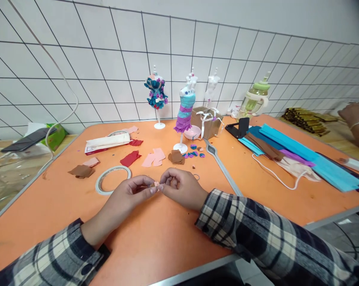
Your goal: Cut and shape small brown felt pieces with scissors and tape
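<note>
My left hand [131, 194] and my right hand [182, 188] meet over the orange table [155, 234], fingertips pinching one tiny pink paper piece [156, 184] between them. Just left of the hands lies a ring of white tape [99, 183]. Beyond them are pink paper cut-outs [154, 157], a red scrap [130, 158] and brown scraps [176, 157]. A small mannequin [185, 113] dressed in blue and purple crepe stands behind, with small blue and purple paper flowers [194, 153] at its foot.
A second decorated mannequin [156, 95] and a bare white one [212, 89] stand at the back, by a brown paper bag [206, 121]. Blue, brown and purple crepe sheets [301, 157] lie right. Another person's hand [354, 115] rests at far right.
</note>
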Demonstrator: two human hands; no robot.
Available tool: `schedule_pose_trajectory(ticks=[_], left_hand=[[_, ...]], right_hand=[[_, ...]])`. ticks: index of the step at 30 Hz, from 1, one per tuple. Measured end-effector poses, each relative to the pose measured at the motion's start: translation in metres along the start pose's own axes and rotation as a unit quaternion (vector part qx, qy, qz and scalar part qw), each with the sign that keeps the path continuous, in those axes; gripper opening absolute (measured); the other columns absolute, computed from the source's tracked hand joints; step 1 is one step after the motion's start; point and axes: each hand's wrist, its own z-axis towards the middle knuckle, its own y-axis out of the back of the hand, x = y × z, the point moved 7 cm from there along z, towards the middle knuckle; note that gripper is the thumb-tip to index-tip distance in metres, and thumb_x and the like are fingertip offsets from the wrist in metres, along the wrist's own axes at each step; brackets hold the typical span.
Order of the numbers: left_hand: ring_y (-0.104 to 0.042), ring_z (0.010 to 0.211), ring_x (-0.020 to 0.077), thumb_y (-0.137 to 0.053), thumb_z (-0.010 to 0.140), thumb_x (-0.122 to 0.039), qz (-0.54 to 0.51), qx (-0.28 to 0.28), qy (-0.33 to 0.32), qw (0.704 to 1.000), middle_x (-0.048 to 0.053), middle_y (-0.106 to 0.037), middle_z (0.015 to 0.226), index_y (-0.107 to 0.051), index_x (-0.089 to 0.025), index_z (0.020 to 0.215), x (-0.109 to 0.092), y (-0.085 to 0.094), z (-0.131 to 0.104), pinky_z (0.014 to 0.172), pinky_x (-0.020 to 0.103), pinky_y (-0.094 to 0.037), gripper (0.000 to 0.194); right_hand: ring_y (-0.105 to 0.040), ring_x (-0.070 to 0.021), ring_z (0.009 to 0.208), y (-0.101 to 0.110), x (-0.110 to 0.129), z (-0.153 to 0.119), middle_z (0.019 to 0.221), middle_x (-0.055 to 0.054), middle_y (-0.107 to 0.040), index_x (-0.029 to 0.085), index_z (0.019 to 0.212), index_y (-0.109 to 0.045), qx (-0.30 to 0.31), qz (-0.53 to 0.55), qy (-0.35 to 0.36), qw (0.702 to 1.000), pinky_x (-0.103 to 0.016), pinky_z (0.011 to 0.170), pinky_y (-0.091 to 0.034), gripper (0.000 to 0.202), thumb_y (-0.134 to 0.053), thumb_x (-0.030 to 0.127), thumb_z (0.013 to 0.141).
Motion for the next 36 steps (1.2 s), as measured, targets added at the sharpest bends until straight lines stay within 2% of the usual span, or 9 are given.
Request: schedule_pose_trajectory(ticks=[6,12,15,18,20,24,29,34,36], left_hand=[[-0.064,0.081,0.0211,-0.078,0.071,-0.046,-0.006,-0.008,-0.008,1.000,0.002,-0.072,0.082,-0.071,-0.021,0.080,0.001,0.001,-0.001,0.076,0.031,-0.050,0.027],[-0.061,0.078,0.0193,-0.075,0.075,-0.046,0.017,0.045,-0.016,0.999,0.002,-0.069,0.079,-0.071,-0.020,0.078,0.000,-0.006,0.001,0.072,0.029,-0.048,0.026],[-0.061,0.079,0.0196,-0.074,0.077,-0.045,0.023,0.054,-0.021,0.998,0.002,-0.069,0.080,-0.070,-0.020,0.079,0.000,-0.007,0.001,0.074,0.030,-0.048,0.025],[-0.062,0.086,0.0213,-0.074,0.077,-0.043,-0.005,0.048,-0.026,0.998,0.003,-0.070,0.088,-0.071,-0.021,0.089,0.001,-0.005,-0.001,0.079,0.032,-0.050,0.025],[-0.063,0.091,0.0224,-0.076,0.076,-0.041,-0.033,0.043,-0.026,0.998,0.004,-0.070,0.094,-0.069,-0.022,0.102,0.002,-0.004,-0.001,0.083,0.033,-0.051,0.032],[-0.063,0.097,0.0229,-0.078,0.076,-0.039,-0.051,0.046,-0.014,0.998,0.005,-0.070,0.098,-0.066,-0.023,0.117,0.005,-0.005,-0.001,0.087,0.034,-0.050,0.045],[-0.062,0.087,0.0203,-0.075,0.077,-0.047,-0.018,0.040,0.007,0.999,0.003,-0.071,0.091,-0.072,-0.020,0.087,0.011,-0.005,0.001,0.079,0.030,-0.048,0.028],[-0.061,0.082,0.0198,-0.072,0.078,-0.048,0.006,0.057,0.002,0.998,0.002,-0.070,0.084,-0.072,-0.020,0.083,0.011,-0.009,0.002,0.075,0.030,-0.047,0.028],[-0.061,0.080,0.0196,-0.071,0.078,-0.047,0.026,0.069,-0.010,0.997,0.002,-0.069,0.082,-0.071,-0.020,0.081,0.009,-0.011,0.002,0.073,0.030,-0.047,0.027]], right_hand=[[-0.043,-0.0076,0.055,-0.006,-0.006,0.002,0.064,0.004,-0.057,0.019,0.080,-0.065,0.023,0.047,-0.013,0.999,-0.021,0.050,-0.032,0.012,-0.067,0.031,0.080],[-0.041,-0.0071,0.054,-0.001,-0.002,0.000,0.068,0.006,-0.056,0.020,0.088,-0.065,0.004,0.025,0.005,1.000,-0.022,0.052,-0.034,0.014,-0.068,0.030,0.078],[-0.040,-0.0073,0.055,-0.001,0.000,0.000,0.064,0.006,-0.053,0.019,0.081,-0.066,0.003,0.019,0.010,1.000,-0.022,0.052,-0.031,0.009,-0.069,0.026,0.076],[-0.037,-0.0073,0.053,-0.001,-0.005,0.002,0.062,0.006,-0.050,0.018,0.078,-0.064,0.002,0.069,-0.025,0.997,-0.022,0.050,-0.028,0.011,-0.069,0.028,0.077],[-0.036,-0.0073,0.053,-0.001,-0.007,0.003,0.063,0.006,-0.049,0.018,0.079,-0.062,-0.002,0.116,-0.042,0.992,-0.022,0.050,-0.028,0.011,-0.067,0.028,0.079],[-0.035,-0.0072,0.053,0.000,-0.007,0.004,0.064,0.006,-0.050,0.017,0.078,-0.060,-0.010,0.144,-0.038,0.989,-0.022,0.050,-0.028,0.011,-0.066,0.027,0.079],[-0.037,-0.0068,0.055,-0.002,-0.007,0.003,0.069,0.005,-0.052,0.018,0.081,-0.061,0.008,0.139,-0.031,0.990,-0.021,0.050,-0.029,0.014,-0.067,0.030,0.078],[-0.042,-0.0069,0.056,-0.004,-0.006,0.002,0.076,0.005,-0.054,0.021,0.096,-0.063,0.029,0.123,-0.014,0.992,-0.022,0.053,-0.034,0.020,-0.066,0.030,0.079],[-0.040,-0.0071,0.056,-0.004,-0.006,0.001,0.073,0.005,-0.054,0.020,0.091,-0.065,0.021,0.079,-0.004,0.997,-0.022,0.052,-0.032,0.017,-0.068,0.028,0.076]])
